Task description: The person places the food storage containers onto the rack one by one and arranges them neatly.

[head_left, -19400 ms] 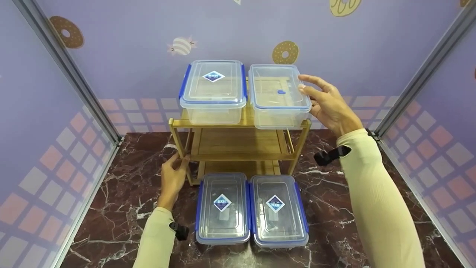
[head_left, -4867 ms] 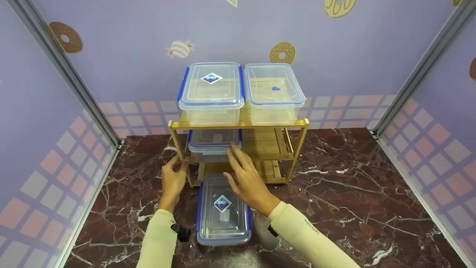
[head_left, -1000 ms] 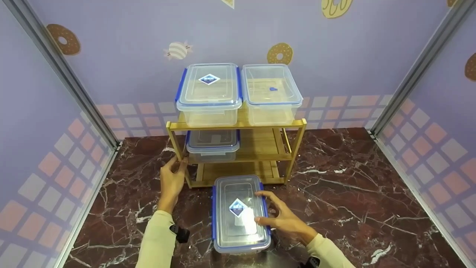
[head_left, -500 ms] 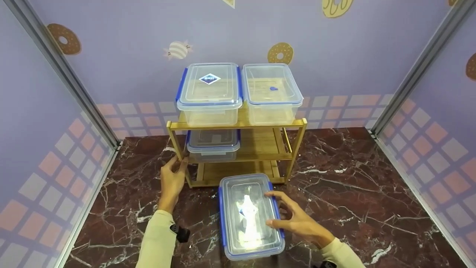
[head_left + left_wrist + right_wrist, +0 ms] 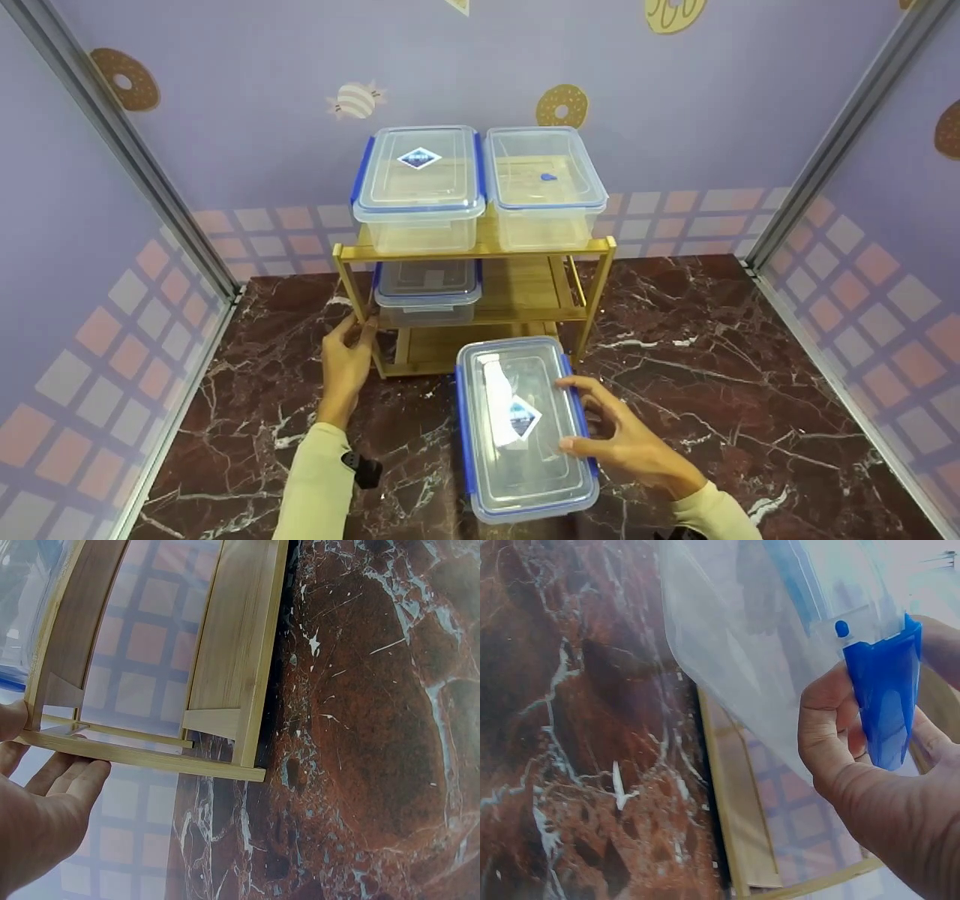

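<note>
My right hand (image 5: 630,446) grips a clear lidded food container (image 5: 532,472) by its right side, thumb on the lid. In the right wrist view, curled fingers lie around its blue clip (image 5: 885,701), and its base shows raised off the tabletop. The container is slightly turned, before the right front of a three-tier bamboo rack (image 5: 517,289). My left hand (image 5: 346,367) holds the rack's left front post (image 5: 150,757), thumb on one side and fingers on the other. A similar container (image 5: 427,289) sits at the left of the middle shelf.
Two taller lidded containers, a left one with blue clips (image 5: 420,187) and a right one (image 5: 547,187), stand side by side on the top shelf. Dark red marble-patterned tabletop (image 5: 712,390) surrounds the rack. Purple panels (image 5: 885,187) wall in both sides and the back.
Over the last second the gripped container has moved right and up toward the camera, turning slightly. Earlier, one flat container went onto the middle shelf. The left hand has stayed on the post.
</note>
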Tool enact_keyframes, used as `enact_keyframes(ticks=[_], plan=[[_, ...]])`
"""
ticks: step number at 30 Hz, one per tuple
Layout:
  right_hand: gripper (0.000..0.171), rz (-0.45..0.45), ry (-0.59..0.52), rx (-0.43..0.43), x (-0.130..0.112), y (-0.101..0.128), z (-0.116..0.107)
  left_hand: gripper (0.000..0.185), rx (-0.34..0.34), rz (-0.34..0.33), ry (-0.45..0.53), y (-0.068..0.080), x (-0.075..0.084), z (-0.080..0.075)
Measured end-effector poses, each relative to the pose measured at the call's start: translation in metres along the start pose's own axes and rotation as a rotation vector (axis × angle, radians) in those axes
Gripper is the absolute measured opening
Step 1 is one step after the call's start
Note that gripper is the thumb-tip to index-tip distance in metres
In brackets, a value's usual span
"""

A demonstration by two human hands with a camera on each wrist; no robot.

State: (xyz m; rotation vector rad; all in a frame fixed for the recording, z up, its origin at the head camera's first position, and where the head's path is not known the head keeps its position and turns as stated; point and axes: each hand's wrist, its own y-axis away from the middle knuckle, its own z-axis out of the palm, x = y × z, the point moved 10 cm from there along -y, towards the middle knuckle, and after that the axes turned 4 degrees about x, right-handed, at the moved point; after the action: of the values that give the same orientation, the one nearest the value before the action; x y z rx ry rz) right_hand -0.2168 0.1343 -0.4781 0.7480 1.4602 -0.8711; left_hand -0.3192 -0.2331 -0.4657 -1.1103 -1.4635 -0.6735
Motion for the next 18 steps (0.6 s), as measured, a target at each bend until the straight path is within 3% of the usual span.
enact_keyframes(ticks=[8, 18], plan=[[0.072, -0.013, -0.078, -0.001, -0.019, 0.003, -0.008, 0.035, 0.024, 0.021, -0.004, -0.001, 0.003, -0.001], [0.074, -0.026, -0.067, 0.044, -0.037, 0.002, -0.021, 0.037, 0.024, 0.012, 0.011, -0.001, 0.002, -0.001]])
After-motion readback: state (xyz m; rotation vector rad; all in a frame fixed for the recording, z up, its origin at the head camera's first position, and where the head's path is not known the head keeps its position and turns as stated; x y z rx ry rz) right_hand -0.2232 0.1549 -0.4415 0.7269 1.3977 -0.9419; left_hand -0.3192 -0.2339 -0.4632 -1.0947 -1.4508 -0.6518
